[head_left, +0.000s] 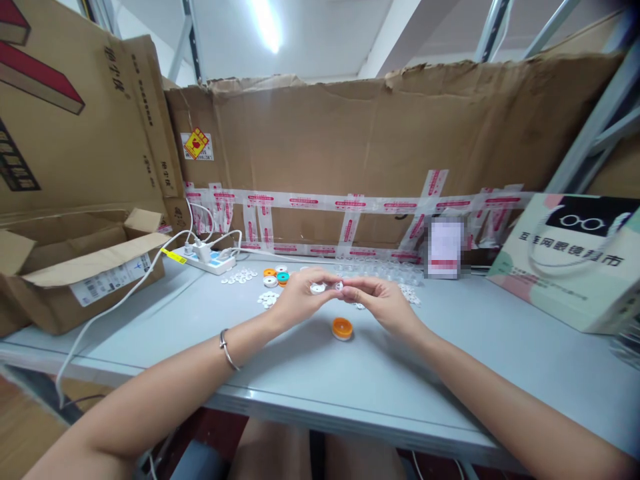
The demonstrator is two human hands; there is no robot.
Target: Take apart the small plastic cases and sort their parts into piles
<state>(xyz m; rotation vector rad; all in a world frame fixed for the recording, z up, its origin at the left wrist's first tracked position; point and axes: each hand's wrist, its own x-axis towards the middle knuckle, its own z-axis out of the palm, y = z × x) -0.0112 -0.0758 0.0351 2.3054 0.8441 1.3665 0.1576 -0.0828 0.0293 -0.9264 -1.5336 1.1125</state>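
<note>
Above the middle of the table, my left hand (pixel 299 297) and my right hand (pixel 387 303) meet at the fingertips. Both pinch a small whitish, see-through piece (pixel 339 286), partly covered by the fingers, so its kind is unclear. Just below them on the table sits a round orange cup-like part (pixel 343 327) with a white base. Behind my left hand lie several round parts in white, orange and teal (pixel 283 277). Small white discs (pixel 269 299) are heaped nearby, and another pile of white pieces (pixel 410 294) shows past my right hand.
Rows of clear plastic parts (pixel 380 269) stand at the back beside a blurred phone-like panel (pixel 444 248). A power strip (pixel 210 259) with white cables and an opened carton (pixel 90 273) are on the left. A paper bag (pixel 565 267) stands right; cardboard (pixel 310 147) walls the back.
</note>
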